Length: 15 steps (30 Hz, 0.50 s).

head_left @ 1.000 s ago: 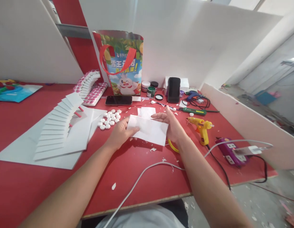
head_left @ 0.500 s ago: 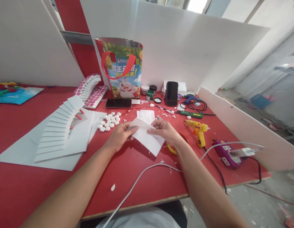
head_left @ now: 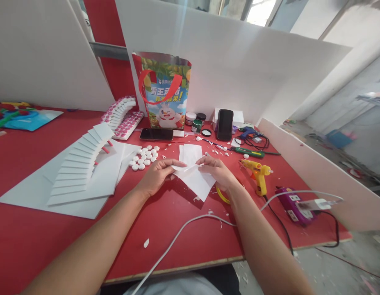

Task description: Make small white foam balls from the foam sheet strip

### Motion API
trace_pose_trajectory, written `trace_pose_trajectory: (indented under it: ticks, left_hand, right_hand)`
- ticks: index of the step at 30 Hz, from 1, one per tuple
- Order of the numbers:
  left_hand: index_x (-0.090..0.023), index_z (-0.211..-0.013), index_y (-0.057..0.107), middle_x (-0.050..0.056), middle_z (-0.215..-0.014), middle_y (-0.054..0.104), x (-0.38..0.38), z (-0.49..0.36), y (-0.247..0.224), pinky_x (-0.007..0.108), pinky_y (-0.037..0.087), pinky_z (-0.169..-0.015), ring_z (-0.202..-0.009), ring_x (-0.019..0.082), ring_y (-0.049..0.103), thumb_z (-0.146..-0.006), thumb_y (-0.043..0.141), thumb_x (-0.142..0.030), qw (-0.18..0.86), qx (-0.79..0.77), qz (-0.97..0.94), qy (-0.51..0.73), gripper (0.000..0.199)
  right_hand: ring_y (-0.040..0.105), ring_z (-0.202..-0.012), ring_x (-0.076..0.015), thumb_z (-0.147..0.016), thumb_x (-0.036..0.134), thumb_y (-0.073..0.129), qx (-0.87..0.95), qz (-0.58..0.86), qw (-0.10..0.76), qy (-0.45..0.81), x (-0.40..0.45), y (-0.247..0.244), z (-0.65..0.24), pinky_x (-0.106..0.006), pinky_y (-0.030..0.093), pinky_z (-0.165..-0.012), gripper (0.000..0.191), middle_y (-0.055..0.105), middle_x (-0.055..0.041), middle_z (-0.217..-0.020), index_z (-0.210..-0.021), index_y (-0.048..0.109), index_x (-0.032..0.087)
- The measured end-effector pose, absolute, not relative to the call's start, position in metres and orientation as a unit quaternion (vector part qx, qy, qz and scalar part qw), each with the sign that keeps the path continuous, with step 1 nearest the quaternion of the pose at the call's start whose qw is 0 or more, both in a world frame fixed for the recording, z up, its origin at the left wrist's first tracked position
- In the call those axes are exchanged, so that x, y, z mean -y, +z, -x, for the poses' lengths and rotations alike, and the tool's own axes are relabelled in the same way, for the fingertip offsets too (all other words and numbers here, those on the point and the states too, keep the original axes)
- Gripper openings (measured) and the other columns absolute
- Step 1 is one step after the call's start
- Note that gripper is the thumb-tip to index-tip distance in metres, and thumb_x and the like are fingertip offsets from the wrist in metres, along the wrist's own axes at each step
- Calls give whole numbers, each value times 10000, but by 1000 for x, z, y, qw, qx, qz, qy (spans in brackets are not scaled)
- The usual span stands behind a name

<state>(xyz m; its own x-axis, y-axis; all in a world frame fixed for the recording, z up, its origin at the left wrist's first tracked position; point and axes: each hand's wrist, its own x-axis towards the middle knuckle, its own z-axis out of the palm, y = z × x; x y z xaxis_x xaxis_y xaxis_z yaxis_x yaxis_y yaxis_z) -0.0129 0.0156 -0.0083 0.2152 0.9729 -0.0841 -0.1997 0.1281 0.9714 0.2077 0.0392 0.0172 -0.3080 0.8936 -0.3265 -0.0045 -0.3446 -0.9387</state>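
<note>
Red tabletop [head_left: 165,229] littered with scraps; left hand [head_left: 155,177] and right hand [head_left: 219,172] pinch a white sheet [head_left: 198,183], no longer flat; folding appears underway.

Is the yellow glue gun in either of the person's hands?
No, the yellow glue gun lies on the red table, while both the left hand and right hand grip white paper.

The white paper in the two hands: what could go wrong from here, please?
The paper, pinched between left hand and right hand, might crease or tear. The white cable runs by the right forearm, which could drag it. The yellow glue gun lies nearby; if hot, it could burn.
</note>
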Motion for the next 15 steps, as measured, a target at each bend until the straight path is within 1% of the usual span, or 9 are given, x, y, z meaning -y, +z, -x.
trace_pose_trajectory:
  ticks: [2,3,5,7,9,11,13,15]
  left_hand:
    - [-187,-851,808,10,-689,604,-14,12,-8,234,320,-551,-584,97,441,-737,665,-265,606,-419,-499,456,200]
    - [-192,-864,811,6,-680,594,-14,12,-8,238,316,-551,-580,99,437,-744,654,-259,599,-420,-512,450,209]
    - [-200,-882,814,5,-695,595,-12,11,-8,244,307,-544,-570,99,426,-753,646,-255,595,-420,-526,439,219]
    - [-200,-876,814,8,-736,608,-11,11,-7,243,302,-537,-564,92,416,-755,647,-253,600,-414,-531,433,212]
    - [-195,-857,812,10,-761,616,-11,10,-7,236,310,-538,-569,86,417,-754,651,-253,608,-405,-527,434,199]
    - [-190,-848,809,12,-763,623,-12,9,-8,224,324,-544,-584,85,433,-753,655,-255,618,-400,-516,439,192]
    - [-184,-859,804,16,-754,633,-13,9,-9,213,338,-547,-601,89,457,-753,652,-256,624,-403,-504,440,199]
    - [-175,-887,799,11,-712,625,-15,9,-10,208,341,-539,-590,89,464,-755,643,-263,628,-411,-494,439,222]
  right_hand:
    - [585,-479,-121,-656,309,788,448,485,332,673,-39,18,-207,-212,423,-437,260,650,30,-590,-859,680,189]
    - [582,-479,-122,-696,366,778,442,482,327,682,-39,19,-206,-215,417,-431,268,653,19,-598,-873,689,186]
    - [586,-486,-130,-777,516,738,431,480,305,701,-38,21,-204,-224,410,-421,365,673,-11,-628,-908,704,176]
    - [583,-486,-131,-807,611,713,425,494,275,706,-36,23,-200,-230,403,-417,454,680,-21,-640,-929,708,173]
    - [571,-481,-119,-798,582,755,434,514,249,697,-34,24,-196,-226,399,-425,421,667,-7,-627,-886,701,174]
    - [555,-483,-99,-784,467,810,451,523,240,682,-32,24,-193,-212,388,-437,322,649,14,-611,-807,683,172]
    - [533,-484,-77,-783,347,821,464,523,253,668,-32,23,-190,-198,374,-445,244,637,29,-603,-743,664,164]
    - [505,-466,-65,-796,292,801,467,526,268,658,-32,22,-189,-193,354,-437,214,615,43,-577,-718,648,164]
